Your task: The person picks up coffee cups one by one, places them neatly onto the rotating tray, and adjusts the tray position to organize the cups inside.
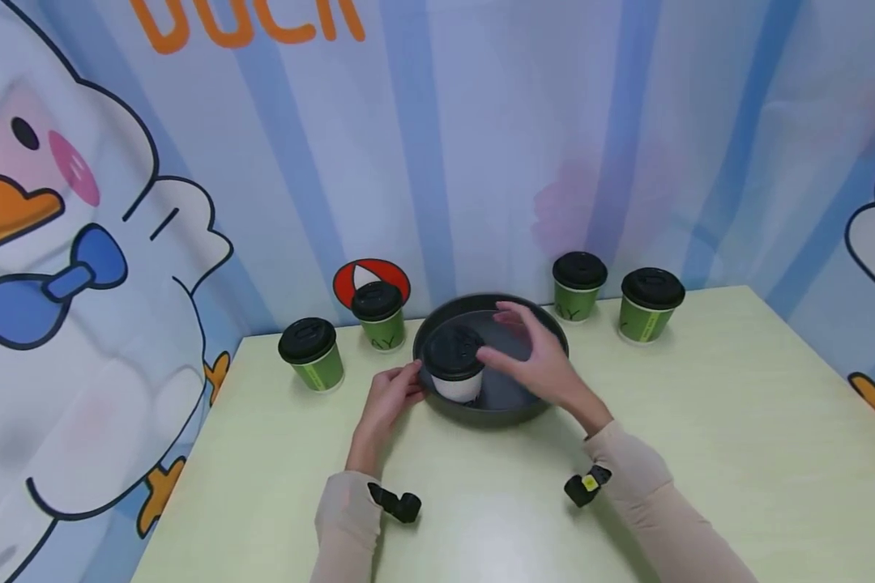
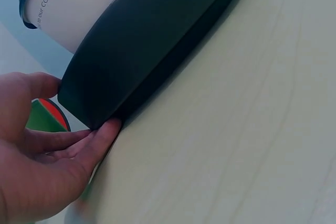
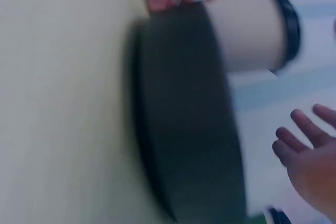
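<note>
A dark grey round pan [image 1: 497, 416] sits on the table, and a white paper coffee cup [image 1: 458, 390] with a black lid stands inside it, towards its left side. At the pan's left edge, my left hand [image 1: 386, 398] grips it: in the left wrist view the thumb is at the rim and the fingers [image 2: 107, 132] are at the base. Above the pan, just right of the cup's lid, my right hand [image 1: 543, 366] has its fingers spread and holds nothing. In the right wrist view the pan [image 3: 184, 108] is blurred, with the right hand [image 3: 315, 169] apart from the cup.
Two green lidded cups, one outer [image 1: 321, 371] and one inner [image 1: 385, 332], stand left of the pan. Two more, one inner [image 1: 574, 303] and one outer [image 1: 645, 321], stand behind right. A printed backdrop [image 1: 481, 162] rises along the table's [image 1: 700, 421] back edge.
</note>
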The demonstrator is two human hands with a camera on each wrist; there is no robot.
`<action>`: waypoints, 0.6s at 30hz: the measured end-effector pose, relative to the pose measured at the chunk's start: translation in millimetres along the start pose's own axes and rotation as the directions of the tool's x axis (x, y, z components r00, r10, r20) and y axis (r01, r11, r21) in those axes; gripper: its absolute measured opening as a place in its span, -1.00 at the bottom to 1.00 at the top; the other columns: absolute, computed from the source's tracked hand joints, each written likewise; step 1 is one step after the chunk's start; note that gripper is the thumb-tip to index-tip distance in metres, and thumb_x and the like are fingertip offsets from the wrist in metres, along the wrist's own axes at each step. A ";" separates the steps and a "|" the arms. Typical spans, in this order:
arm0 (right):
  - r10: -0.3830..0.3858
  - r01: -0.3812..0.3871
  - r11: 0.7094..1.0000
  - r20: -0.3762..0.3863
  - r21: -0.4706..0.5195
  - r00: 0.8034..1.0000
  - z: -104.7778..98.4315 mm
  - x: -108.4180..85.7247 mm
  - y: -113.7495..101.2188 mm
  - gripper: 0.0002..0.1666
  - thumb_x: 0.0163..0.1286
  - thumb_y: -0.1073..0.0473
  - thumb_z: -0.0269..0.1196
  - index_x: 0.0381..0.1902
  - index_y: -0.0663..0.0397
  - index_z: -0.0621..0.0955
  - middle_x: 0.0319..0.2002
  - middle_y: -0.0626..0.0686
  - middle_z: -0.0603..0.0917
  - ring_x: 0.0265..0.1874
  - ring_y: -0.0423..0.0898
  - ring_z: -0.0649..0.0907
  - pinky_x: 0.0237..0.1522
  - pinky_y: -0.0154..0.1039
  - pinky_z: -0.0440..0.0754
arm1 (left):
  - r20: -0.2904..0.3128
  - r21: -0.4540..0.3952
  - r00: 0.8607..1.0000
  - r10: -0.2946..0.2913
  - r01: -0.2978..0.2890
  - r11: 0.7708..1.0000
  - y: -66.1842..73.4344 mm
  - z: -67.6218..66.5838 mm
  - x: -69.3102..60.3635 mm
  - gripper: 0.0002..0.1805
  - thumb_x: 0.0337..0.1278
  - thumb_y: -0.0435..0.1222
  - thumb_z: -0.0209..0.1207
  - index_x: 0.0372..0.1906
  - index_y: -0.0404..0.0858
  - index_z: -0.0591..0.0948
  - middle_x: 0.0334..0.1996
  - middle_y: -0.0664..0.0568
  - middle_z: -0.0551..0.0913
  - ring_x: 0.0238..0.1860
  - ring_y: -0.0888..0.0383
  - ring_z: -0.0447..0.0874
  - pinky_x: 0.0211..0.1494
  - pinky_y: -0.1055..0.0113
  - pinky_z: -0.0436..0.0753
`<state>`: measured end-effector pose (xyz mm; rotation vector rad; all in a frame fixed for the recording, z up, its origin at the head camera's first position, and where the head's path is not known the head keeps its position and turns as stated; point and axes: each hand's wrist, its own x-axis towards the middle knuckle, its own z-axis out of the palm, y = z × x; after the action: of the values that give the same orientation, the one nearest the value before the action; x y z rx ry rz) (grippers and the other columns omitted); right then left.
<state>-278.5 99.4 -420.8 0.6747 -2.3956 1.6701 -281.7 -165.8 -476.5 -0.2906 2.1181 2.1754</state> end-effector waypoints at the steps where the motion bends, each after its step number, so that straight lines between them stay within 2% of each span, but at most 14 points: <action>1: 0.009 -0.010 1.000 -0.072 -0.010 0.997 -10.4 -2.3 0.9 -0.24 0.42 -0.07 0.41 0.44 0.10 0.45 0.28 0.14 0.58 0.32 0.09 0.53 0.38 0.02 0.47 | -0.001 0.000 1.000 -0.001 0.001 1.000 -0.4 0.1 -0.3 -0.45 0.55 -0.15 0.12 0.27 -0.58 0.51 -0.02 -0.24 0.67 -0.09 0.11 0.69 0.14 0.23 0.71; 3: 0.063 -0.074 0.996 -0.207 -0.044 0.976 -31.0 -7.7 5.2 -0.43 0.52 -0.10 0.29 0.27 0.19 0.57 0.15 0.17 0.65 0.17 0.08 0.61 0.21 -0.11 0.58 | -0.001 0.001 1.000 -0.001 0.001 1.000 -0.8 0.3 -0.9 -0.45 0.55 -0.14 0.12 0.27 -0.58 0.51 -0.01 -0.24 0.67 -0.09 0.12 0.69 0.13 0.24 0.72; 4: 0.109 -0.126 0.991 -0.249 -0.055 0.962 -40.5 -10.3 8.3 -0.44 0.56 -0.13 0.23 0.21 0.23 0.60 0.10 0.21 0.67 0.10 0.08 0.63 0.11 -0.16 0.62 | 0.001 0.000 1.000 0.002 -0.002 1.000 -0.6 0.2 -1.0 -0.45 0.56 -0.14 0.12 0.27 -0.58 0.51 -0.01 -0.25 0.67 -0.08 0.12 0.70 0.13 0.24 0.72; 6: 0.223 -0.247 0.968 -0.273 -0.055 0.936 -56.5 -15.9 17.3 -0.37 0.62 -0.19 0.13 0.20 0.30 0.60 0.05 0.27 0.65 0.01 0.12 0.66 -0.05 -0.26 0.64 | -0.002 -0.001 1.000 0.006 -0.006 1.000 -1.2 -0.2 -0.8 -0.46 0.56 -0.15 0.11 0.26 -0.58 0.52 -0.01 -0.26 0.67 -0.09 0.12 0.69 0.12 0.25 0.72; 7: 0.286 -0.309 0.950 -0.260 -0.050 0.922 -62.2 -18.5 22.5 -0.33 0.63 -0.21 0.08 0.21 0.33 0.58 0.05 0.30 0.64 -0.01 0.11 0.67 -0.10 -0.32 0.64 | 0.000 0.000 1.000 0.012 -0.012 1.000 -1.5 -0.6 -1.1 -0.46 0.56 -0.16 0.11 0.26 -0.59 0.51 -0.01 -0.26 0.67 -0.09 0.12 0.69 0.13 0.24 0.72; 9: 0.395 -0.401 0.916 -0.169 -0.005 0.903 -69.2 -22.9 34.2 -0.27 0.67 -0.19 -0.01 0.27 0.44 0.50 0.03 0.34 0.60 -0.06 0.11 0.69 -0.13 -0.34 0.67 | -0.001 0.001 1.000 0.019 -0.019 1.000 -2.0 -1.3 -2.1 -0.45 0.57 -0.16 0.10 0.27 -0.61 0.50 -0.01 -0.27 0.67 -0.10 0.12 0.70 0.12 0.24 0.72; 12: 0.507 -0.503 0.850 0.018 0.156 0.862 -69.9 -25.5 51.8 -0.28 0.72 -0.10 -0.08 0.27 0.58 0.41 -0.07 0.28 0.62 -0.18 -0.02 0.72 -0.11 -0.30 0.74 | -0.001 0.000 1.000 0.016 -0.016 1.000 -3.1 -2.3 -3.3 -0.45 0.57 -0.16 0.09 0.27 -0.61 0.49 -0.01 -0.28 0.67 -0.12 0.13 0.70 0.11 0.25 0.73; 14: 0.533 -0.543 0.799 0.111 0.258 0.839 -67.5 -24.5 60.9 -0.32 0.74 -0.06 -0.10 0.21 0.61 0.40 -0.18 0.19 0.64 -0.28 -0.12 0.71 -0.13 -0.27 0.76 | 0.008 -0.005 1.000 0.020 -0.020 1.000 -3.5 -2.6 -3.2 -0.44 0.58 -0.15 0.08 0.28 -0.62 0.48 0.00 -0.30 0.67 -0.12 0.13 0.70 0.11 0.25 0.73; 15: 0.532 -0.549 0.780 0.144 0.299 0.835 -66.7 -23.7 64.7 -0.33 0.74 -0.05 -0.11 0.17 0.61 0.41 -0.23 0.14 0.65 -0.32 -0.16 0.70 -0.13 -0.26 0.76 | 0.012 -0.007 1.000 0.022 -0.022 1.000 -3.7 -2.7 -2.7 -0.44 0.59 -0.15 0.08 0.28 -0.62 0.48 0.01 -0.31 0.67 -0.12 0.13 0.70 0.11 0.25 0.73; 16: 0.535 -0.557 0.763 0.161 0.330 0.829 -65.5 -22.3 67.3 -0.35 0.74 -0.05 -0.10 0.14 0.60 0.43 -0.28 0.10 0.64 -0.36 -0.18 0.69 -0.14 -0.28 0.76 | 0.013 -0.010 1.000 0.020 -0.019 1.000 -3.5 -2.7 -1.9 -0.44 0.59 -0.15 0.08 0.27 -0.61 0.49 0.01 -0.31 0.67 -0.12 0.13 0.70 0.11 0.26 0.73; 18: 0.536 -0.556 0.748 0.164 0.363 0.828 -64.4 -19.6 71.0 -0.36 0.73 -0.05 -0.08 0.09 0.57 0.46 -0.33 0.06 0.63 -0.40 -0.20 0.68 -0.19 -0.29 0.77 | 0.012 -0.011 1.000 0.023 -0.023 1.000 -2.7 -2.8 -0.2 -0.44 0.59 -0.14 0.07 0.27 -0.61 0.49 0.01 -0.30 0.67 -0.13 0.14 0.70 0.09 0.27 0.73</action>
<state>-300.8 183.9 -464.6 0.0178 -2.4557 2.4415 -280.8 -168.5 -479.2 -0.2550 2.1143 2.1960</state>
